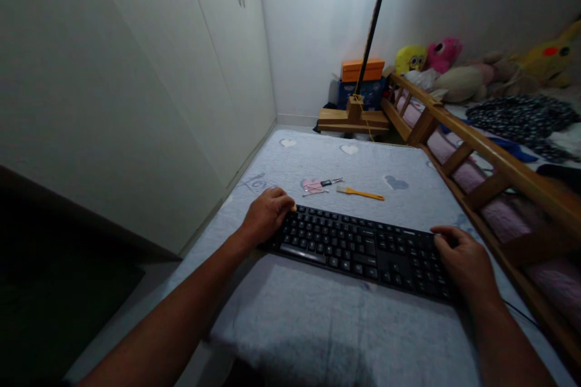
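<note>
A black computer keyboard (349, 248) lies slightly askew on the cloth-covered table. My left hand (267, 213) is closed around its left end, thumb near the top edge. Around the right end my right hand (465, 260) is closed, thumb and forefinger at the upper corner. Beyond the keyboard lies a yellow-handled brush (361, 193) with pale bristles. Left of the brush rest a black-handled tool with a metal tip (331, 182) and several thin cotton swabs (315, 193). A black cable (521, 312) runs beside my right wrist.
White cupboard doors (181, 72) stand along the left side. On the right, a wooden bed rail (494, 160) borders the table, with plush toys (411, 59) behind it. A dark pole on a wooden base (331, 120) stands past the far table edge, near an orange box (362, 69).
</note>
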A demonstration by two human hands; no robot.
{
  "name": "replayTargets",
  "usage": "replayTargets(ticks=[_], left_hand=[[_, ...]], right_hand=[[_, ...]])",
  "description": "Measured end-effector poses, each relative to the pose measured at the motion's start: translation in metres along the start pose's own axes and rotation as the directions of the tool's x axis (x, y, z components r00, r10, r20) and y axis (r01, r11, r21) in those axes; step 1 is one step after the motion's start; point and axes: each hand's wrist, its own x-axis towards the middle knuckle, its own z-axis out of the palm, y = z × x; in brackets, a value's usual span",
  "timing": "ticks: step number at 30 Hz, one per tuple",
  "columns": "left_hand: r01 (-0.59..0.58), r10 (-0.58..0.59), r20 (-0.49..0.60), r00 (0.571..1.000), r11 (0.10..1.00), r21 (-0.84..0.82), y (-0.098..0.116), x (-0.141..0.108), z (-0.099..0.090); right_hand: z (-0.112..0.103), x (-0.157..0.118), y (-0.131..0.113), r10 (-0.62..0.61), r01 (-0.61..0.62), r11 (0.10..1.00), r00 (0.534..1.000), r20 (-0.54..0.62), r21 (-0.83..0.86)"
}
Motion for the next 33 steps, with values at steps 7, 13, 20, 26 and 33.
replayTargets(ticks=[7,13,20,26,33], left_hand=[[-0.023,0.021,0.04,0.999,0.999,0.038,0.009,0.008,0.008],[-0.008,0.003,0.041,0.999,0.995,0.104,-0.005,-0.002,-0.002],[0.032,-0.034,0.013,0.999,0.99,0.141,-0.029,-0.018,-0.014],[0.071,-0.072,-0.003,0.997,0.98,0.187,-0.046,-0.029,-0.025],[0.137,-0.129,-0.048,0.99,0.956,0.261,-0.049,-0.037,-0.038]], right_hand=[[-0.002,-0.001,-0.003,0.011,-0.01,1.0,1.0,-0.013,0.019],[-0.003,-0.001,-0.003,0.015,-0.015,1.0,1.0,0.001,0.003],[-0.004,-0.002,-0.008,0.051,-0.051,0.999,0.999,0.009,0.004],[-0.003,-0.002,-0.006,0.036,-0.036,0.999,0.999,0.014,0.003],[-0.004,-0.002,-0.006,0.02,-0.02,1.0,1.0,0.018,-0.004]])
